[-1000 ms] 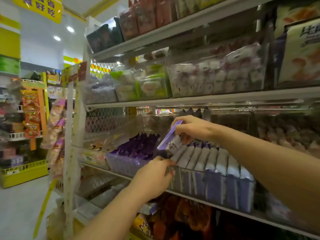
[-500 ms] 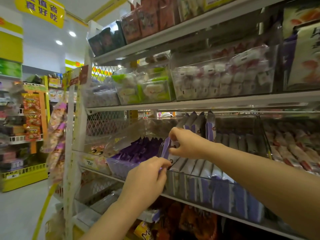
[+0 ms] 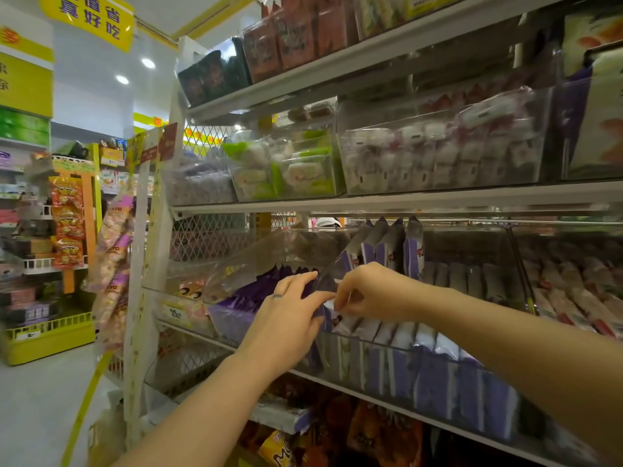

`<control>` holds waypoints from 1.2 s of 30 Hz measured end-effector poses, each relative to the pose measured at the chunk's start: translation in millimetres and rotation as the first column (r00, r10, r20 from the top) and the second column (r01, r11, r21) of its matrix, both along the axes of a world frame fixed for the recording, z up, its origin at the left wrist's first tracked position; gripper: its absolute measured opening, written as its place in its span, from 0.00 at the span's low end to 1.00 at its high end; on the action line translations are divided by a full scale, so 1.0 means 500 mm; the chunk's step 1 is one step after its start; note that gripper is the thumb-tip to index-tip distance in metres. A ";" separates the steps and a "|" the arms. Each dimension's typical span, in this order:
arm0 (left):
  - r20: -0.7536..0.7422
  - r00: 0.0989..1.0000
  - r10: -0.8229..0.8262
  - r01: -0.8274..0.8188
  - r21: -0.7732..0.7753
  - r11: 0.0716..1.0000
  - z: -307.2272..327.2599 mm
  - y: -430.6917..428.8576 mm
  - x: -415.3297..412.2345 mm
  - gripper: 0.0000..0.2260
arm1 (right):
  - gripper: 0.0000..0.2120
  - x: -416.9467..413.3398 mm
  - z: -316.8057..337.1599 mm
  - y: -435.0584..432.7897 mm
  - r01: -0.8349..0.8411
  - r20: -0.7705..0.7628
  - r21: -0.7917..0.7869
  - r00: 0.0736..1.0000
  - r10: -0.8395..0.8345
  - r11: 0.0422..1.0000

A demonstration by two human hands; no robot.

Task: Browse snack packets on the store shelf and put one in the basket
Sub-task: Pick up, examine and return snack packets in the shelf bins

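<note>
Now: both arms are up at the store shelf (image 3: 421, 199), and the hands meet at the left end of a clear bin (image 3: 377, 362).

My right grip (image 3: 367, 291) is clenched on the purple packet (image 3: 324, 284), with the fingers curled and pinching its right-hand edge. My left grip (image 3: 290, 318) lies to the lower left. Its fingers are fairly straight and their tips rest on the packet's other side. Whether it pinches or only touches, I cannot tell.

The packet stands tilted between the two hands. Its lower part is down inside the bin at the left end of the row, and its top is above the rim.

Bin contents: a row of purple-and-white packets (image 3: 428, 348), standing on edge and packed side by side. More packets in the same colours (image 3: 382, 246) stand taller at the back.

Left neighbour: a clear hooded bin holding dark purple packets (image 3: 259, 291).

Right neighbour: a bin of red-and-white wrapped pieces (image 3: 569, 298), somewhat blurred.

Tier above: white-and-pink packs (image 3: 438, 156) directly over my hands, and green-and-white packs (image 3: 296, 170) just to their left, both in clear bins.

Tier below: orange bags (image 3: 279, 448), too blurred to read.

Aisle to the left: a hanging strip of snacks (image 3: 114, 251) on the end of the rack, and a yellow sign (image 3: 91, 18) overhead.
</note>
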State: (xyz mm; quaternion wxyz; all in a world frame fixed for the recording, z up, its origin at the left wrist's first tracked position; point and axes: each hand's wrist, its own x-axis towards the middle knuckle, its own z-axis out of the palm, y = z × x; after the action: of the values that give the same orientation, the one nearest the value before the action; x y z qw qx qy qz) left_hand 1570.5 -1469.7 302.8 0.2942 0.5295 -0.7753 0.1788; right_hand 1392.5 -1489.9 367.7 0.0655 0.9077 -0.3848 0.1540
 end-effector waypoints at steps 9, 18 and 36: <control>-0.026 0.999 0.019 -0.018 0.009 1.000 -0.017 -0.012 0.004 0.10 | 0.11 0.025 -0.008 -0.004 -0.106 -0.303 -0.076 0.950 0.079 0.991; -0.008 0.999 0.032 -0.031 0.053 0.998 -0.020 -0.006 0.008 0.13 | 0.10 -0.027 0.062 -0.003 0.054 0.450 -0.063 0.893 -0.020 0.997; -0.995 -0.076 -0.060 0.629 -0.095 0.772 -0.039 0.148 0.067 0.12 | 0.12 0.079 -0.103 0.188 -0.446 0.895 -0.087 0.358 0.266 0.891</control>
State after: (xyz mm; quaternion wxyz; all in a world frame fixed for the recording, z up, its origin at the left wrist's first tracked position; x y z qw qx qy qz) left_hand 1604.0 -1395.9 283.4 0.6579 0.3195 -0.4788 -0.4857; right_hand 1431.9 -1395.8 316.3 -0.2592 0.7526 -0.1655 0.5823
